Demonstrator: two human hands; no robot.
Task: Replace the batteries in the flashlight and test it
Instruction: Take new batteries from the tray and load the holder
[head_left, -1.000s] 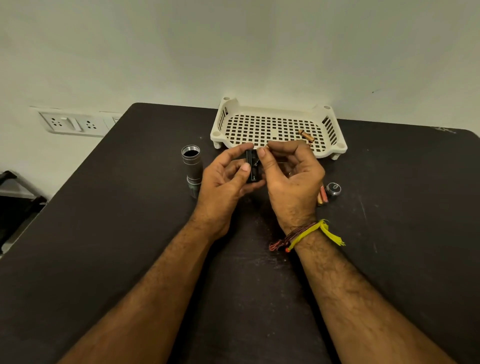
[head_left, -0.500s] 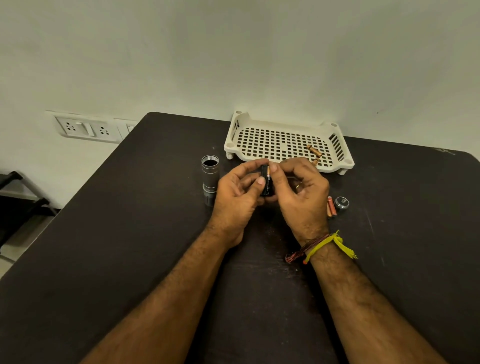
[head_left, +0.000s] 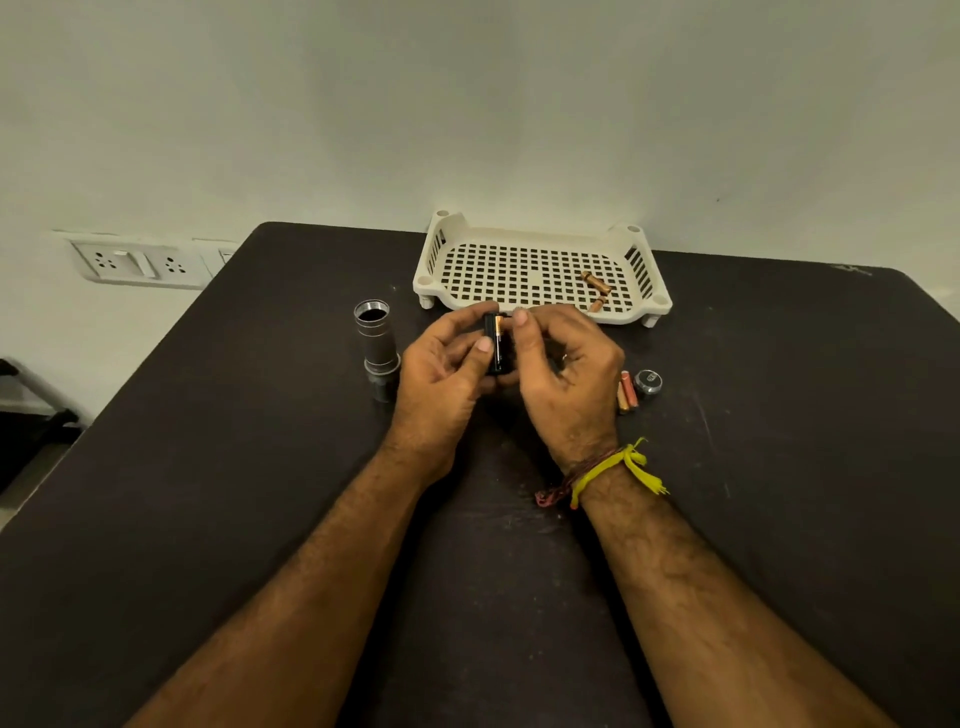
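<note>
Together, left hand (head_left: 441, 374) and right hand (head_left: 566, 374) clamp the battery holder (head_left: 496, 343) between them.

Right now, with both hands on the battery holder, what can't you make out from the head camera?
- Battery holder: lower end and far side hidden by the left hand and right hand; how many cells are seated is unclear.
- Batteries on the table: partly behind the right hand; count uncertain.
- Batteries in the tray: too small to read.
- Flashlight body: interior dark.

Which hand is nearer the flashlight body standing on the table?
Left. The left hand sits just right of the flashlight body; the right hand is farther right, beyond it.
</note>
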